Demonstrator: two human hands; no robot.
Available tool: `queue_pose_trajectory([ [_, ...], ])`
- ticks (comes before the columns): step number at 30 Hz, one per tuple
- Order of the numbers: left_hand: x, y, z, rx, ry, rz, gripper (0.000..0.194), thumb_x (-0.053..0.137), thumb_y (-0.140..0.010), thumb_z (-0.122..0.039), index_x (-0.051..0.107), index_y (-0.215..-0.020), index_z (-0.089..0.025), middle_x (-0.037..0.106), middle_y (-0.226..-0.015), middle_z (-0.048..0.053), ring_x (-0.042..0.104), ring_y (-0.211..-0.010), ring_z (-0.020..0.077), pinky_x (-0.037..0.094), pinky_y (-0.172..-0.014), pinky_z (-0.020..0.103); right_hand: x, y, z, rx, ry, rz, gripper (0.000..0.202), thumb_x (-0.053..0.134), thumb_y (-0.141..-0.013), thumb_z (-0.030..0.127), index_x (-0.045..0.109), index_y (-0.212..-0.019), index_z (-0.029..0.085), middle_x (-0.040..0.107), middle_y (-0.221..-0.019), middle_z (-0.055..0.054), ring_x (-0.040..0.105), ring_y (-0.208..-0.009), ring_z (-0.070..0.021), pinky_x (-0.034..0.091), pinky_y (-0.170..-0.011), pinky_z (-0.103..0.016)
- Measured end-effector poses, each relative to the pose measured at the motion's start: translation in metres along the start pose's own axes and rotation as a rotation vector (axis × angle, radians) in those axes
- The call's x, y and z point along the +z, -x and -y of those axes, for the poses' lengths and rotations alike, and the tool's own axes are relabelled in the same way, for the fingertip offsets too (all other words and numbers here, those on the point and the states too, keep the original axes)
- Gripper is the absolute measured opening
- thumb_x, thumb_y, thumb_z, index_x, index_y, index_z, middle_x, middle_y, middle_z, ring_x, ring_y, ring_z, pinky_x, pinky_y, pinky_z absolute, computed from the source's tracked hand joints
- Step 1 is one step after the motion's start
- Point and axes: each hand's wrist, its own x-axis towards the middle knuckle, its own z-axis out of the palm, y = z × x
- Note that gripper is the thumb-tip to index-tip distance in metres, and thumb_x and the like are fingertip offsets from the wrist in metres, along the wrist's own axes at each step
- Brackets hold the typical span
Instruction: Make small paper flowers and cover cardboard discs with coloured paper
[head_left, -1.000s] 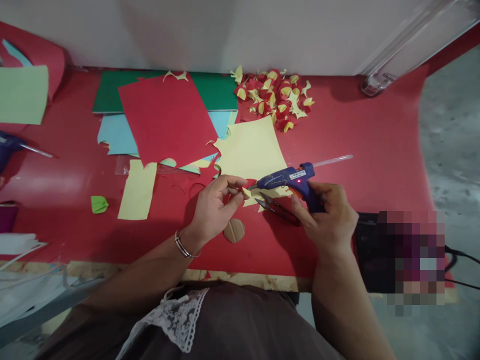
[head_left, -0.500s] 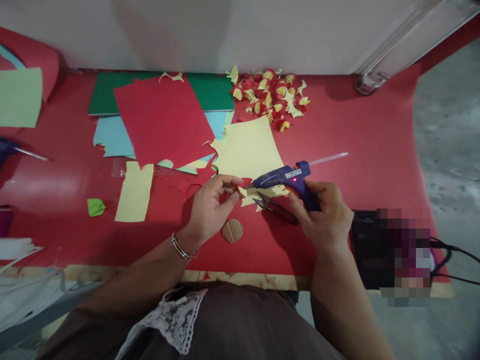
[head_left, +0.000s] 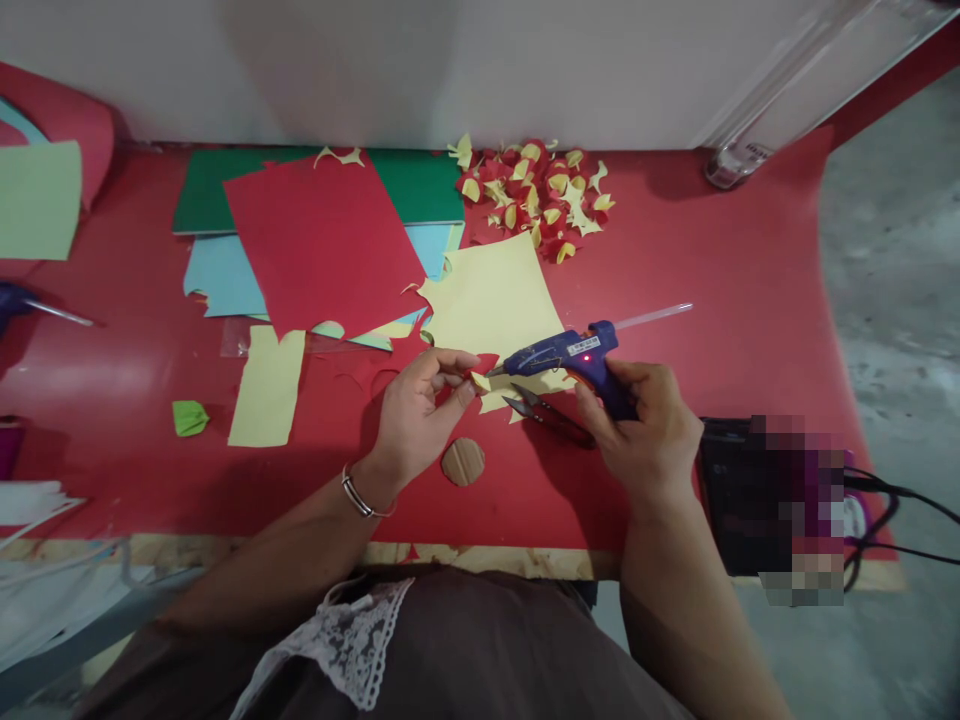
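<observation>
Between the thumb and fingers of my left hand is a small red and yellow paper flower, partly hidden by the fingertips. My right hand grips a blue glue gun by its handle. Its nozzle points left and meets the flower or sits just beside it; I cannot tell which. A small light glows on the gun, and a clear glue stick juts from its back. Under the gun lie thread snips. A round cardboard disc rests below my left hand.
Red and yellow paper flowers are heaped at the back. Red sheet, cream sheet and cream strip lie on the red table cover. Another glue gun is far left; a dark box stands right.
The view has shifted very slightly. Both hands keep almost the same pose, with the glue gun's nozzle still at the paper flower, whose red part shows a little more.
</observation>
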Motion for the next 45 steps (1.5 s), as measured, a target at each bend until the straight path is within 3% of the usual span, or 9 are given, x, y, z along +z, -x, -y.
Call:
queue_pose_trajectory([
  [19,0.005,-0.009,-0.001,-0.088,0.262,-0.065,0.031,0.088,-0.077,-0.022,0.068,-0.1,-0.021,0.072,-0.088,0.0,0.072,-0.076,0.0108,0.065,-0.075,0.023,0.0,0.001,0.001,0.018,-0.014,-0.02,0.041,0.078,-0.091,0.056,0.072,-0.114,0.023,0.081,-0.094,-0.005,0.078,-0.076,-0.0237,0.059,-0.065,-0.034],
  [27,0.005,-0.009,-0.002,-0.098,0.268,-0.064,0.039,0.09,-0.076,-0.027,0.062,-0.102,-0.023,0.068,-0.093,0.001,0.07,-0.083,0.0137,0.066,-0.074,0.027,0.002,0.002,0.002,0.101,-0.058,-0.011,0.042,0.082,-0.086,0.054,0.072,-0.113,0.024,0.08,-0.094,-0.004,0.076,-0.076,-0.0235,0.059,-0.068,-0.036],
  [35,0.005,-0.009,-0.006,-0.133,0.342,-0.023,0.049,0.095,-0.076,-0.036,0.058,-0.106,-0.023,0.067,-0.096,0.0,0.076,-0.077,0.0149,0.065,-0.067,0.027,0.004,-0.003,0.005,0.22,-0.148,-0.039,0.038,0.084,-0.082,0.051,0.071,-0.104,0.023,0.076,-0.083,0.0,0.071,-0.07,-0.0179,0.056,-0.065,-0.03],
  [40,0.0,-0.01,-0.007,-0.154,0.303,-0.015,0.043,0.092,-0.075,-0.025,0.066,-0.109,-0.021,0.066,-0.096,0.0,0.072,-0.075,0.0114,0.066,-0.07,0.026,0.008,-0.007,0.002,0.301,-0.198,-0.08,0.038,0.086,-0.079,0.048,0.072,-0.101,0.02,0.074,-0.082,0.0,0.069,-0.07,-0.0171,0.056,-0.068,-0.03],
  [45,-0.003,-0.007,-0.011,-0.268,0.263,0.084,0.023,0.081,-0.08,-0.023,0.073,-0.101,-0.018,0.073,-0.081,0.001,0.075,-0.07,0.0134,0.058,-0.065,0.024,0.009,-0.007,-0.004,0.338,-0.235,-0.064,0.038,0.086,-0.079,0.047,0.072,-0.102,0.02,0.074,-0.083,0.001,0.069,-0.072,-0.017,0.055,-0.07,-0.03],
])
